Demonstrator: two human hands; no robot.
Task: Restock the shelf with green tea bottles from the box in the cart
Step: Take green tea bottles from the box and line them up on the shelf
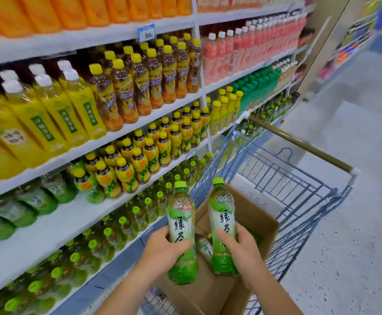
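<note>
I hold two green tea bottles upright above the open cardboard box in the blue wire cart. My left hand grips one green tea bottle around its lower half. My right hand grips the other green tea bottle the same way. Both have light green caps and white-green labels. More bottles lie inside the box between my hands. The low shelf to the left carries rows of matching green-capped bottles.
Higher shelves hold yellow-capped tea bottles, yellow juice, orange and pink drinks. The cart's brown handle bar runs at the far side. Grey speckled floor stretches to the right, with another shelf unit across the aisle.
</note>
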